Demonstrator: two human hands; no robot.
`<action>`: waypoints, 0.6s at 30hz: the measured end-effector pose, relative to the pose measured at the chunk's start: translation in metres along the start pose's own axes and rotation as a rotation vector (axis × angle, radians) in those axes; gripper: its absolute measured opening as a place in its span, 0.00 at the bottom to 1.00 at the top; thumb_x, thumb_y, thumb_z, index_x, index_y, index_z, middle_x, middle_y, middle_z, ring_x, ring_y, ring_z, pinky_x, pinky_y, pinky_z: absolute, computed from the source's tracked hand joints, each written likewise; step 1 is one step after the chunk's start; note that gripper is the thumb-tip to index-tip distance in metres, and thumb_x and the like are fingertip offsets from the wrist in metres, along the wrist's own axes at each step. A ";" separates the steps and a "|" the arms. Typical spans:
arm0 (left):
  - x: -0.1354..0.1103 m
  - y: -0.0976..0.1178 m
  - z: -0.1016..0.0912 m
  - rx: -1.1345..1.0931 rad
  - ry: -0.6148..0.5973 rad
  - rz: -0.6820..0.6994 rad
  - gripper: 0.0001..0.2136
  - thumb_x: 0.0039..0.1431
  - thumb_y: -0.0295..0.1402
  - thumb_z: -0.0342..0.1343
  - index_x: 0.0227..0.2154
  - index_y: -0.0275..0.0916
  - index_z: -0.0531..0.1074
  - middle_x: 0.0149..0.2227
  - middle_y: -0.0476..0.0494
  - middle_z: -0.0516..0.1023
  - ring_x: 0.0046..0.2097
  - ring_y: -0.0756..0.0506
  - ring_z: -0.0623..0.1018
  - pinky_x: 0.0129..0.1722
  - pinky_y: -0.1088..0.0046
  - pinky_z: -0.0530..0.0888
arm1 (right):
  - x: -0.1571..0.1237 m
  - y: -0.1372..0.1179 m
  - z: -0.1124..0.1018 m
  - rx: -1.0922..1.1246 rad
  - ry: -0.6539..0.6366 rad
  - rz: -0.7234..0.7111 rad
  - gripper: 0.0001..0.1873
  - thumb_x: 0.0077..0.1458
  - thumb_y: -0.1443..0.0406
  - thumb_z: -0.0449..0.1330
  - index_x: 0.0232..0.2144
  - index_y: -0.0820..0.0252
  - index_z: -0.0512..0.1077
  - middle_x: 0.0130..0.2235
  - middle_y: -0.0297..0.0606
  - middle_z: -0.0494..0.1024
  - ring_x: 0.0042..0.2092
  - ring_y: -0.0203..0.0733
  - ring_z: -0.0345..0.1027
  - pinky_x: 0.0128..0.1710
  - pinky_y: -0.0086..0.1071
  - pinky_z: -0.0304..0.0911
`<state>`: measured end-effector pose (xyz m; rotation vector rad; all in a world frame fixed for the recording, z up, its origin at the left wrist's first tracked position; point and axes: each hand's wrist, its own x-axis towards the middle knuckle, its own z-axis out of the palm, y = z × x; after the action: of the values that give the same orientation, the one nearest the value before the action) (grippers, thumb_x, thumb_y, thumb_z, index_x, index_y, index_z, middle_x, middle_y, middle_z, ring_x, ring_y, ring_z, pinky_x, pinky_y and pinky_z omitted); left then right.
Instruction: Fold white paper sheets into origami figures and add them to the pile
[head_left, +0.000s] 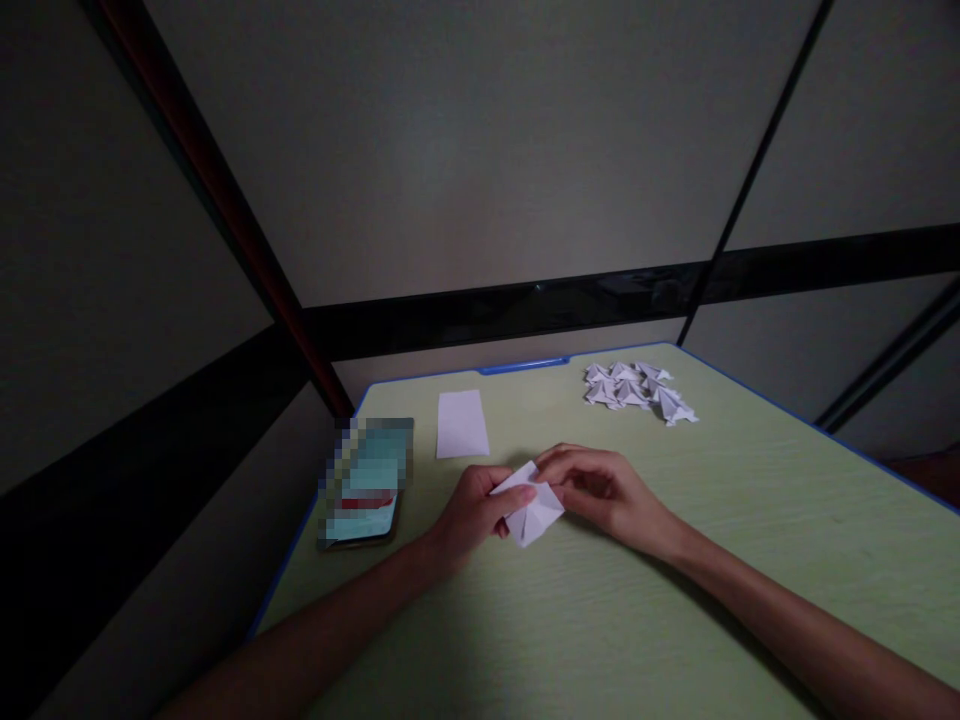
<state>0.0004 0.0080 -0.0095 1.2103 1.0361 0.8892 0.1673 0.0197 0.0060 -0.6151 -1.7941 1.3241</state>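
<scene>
A small piece of folded white paper (pixel 538 518) is held above the table, its creases meeting near the middle. My left hand (pixel 472 510) grips it from the left, with the thumb pressed flat on top and the fingers underneath. On the other side my right hand (pixel 604 490) is curled, its fingertips and thumb at the paper's upper right edge. Part of those fingertips is hidden behind the paper. At the back right lie several folded white paper figures (pixel 630 388) in a cluster. A flat white paper sheet (pixel 462 425) rests beyond my left hand.
The pale green table (pixel 750 510) has a blue rim and a blue pen-like strip (pixel 525 366) at its far edge. A phone (pixel 364 490) with a lit, partly blurred screen lies at the left. Panelled walls (pixel 480 150) stand close behind and to the left.
</scene>
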 end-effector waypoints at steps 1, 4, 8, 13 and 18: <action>0.000 0.001 0.000 0.014 -0.020 0.002 0.13 0.39 0.39 0.56 0.17 0.32 0.66 0.14 0.53 0.62 0.17 0.57 0.60 0.15 0.81 0.54 | 0.000 0.000 -0.002 -0.039 -0.027 -0.014 0.06 0.47 0.71 0.55 0.29 0.63 0.71 0.33 0.39 0.70 0.32 0.33 0.63 0.30 0.28 0.57; -0.001 0.004 0.000 0.066 -0.059 0.012 0.13 0.39 0.38 0.55 0.16 0.31 0.66 0.13 0.54 0.61 0.16 0.57 0.59 0.14 0.81 0.53 | 0.002 0.001 -0.007 -0.080 -0.053 -0.011 0.05 0.44 0.71 0.58 0.27 0.64 0.73 0.34 0.40 0.70 0.31 0.33 0.63 0.29 0.28 0.58; -0.001 0.005 -0.001 0.144 -0.104 -0.023 0.13 0.39 0.39 0.55 0.16 0.31 0.67 0.13 0.52 0.63 0.15 0.56 0.60 0.14 0.81 0.54 | 0.002 0.002 -0.009 0.007 -0.043 0.078 0.07 0.39 0.72 0.61 0.27 0.64 0.75 0.29 0.37 0.72 0.28 0.31 0.64 0.27 0.25 0.60; -0.001 0.006 -0.005 0.150 -0.180 -0.012 0.12 0.40 0.38 0.55 0.17 0.30 0.68 0.12 0.52 0.64 0.15 0.57 0.60 0.14 0.81 0.54 | 0.001 0.006 -0.005 0.179 -0.007 0.216 0.10 0.35 0.73 0.64 0.26 0.62 0.75 0.26 0.35 0.73 0.27 0.30 0.66 0.28 0.25 0.62; -0.001 0.006 -0.004 0.129 -0.159 -0.037 0.12 0.39 0.38 0.55 0.17 0.31 0.68 0.12 0.53 0.63 0.15 0.57 0.60 0.14 0.81 0.54 | 0.001 0.010 -0.003 0.213 0.027 0.207 0.13 0.34 0.72 0.64 0.28 0.60 0.75 0.27 0.35 0.73 0.27 0.30 0.67 0.28 0.24 0.63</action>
<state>-0.0040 0.0094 -0.0041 1.3425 0.9954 0.6936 0.1683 0.0251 -0.0026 -0.7104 -1.5741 1.6135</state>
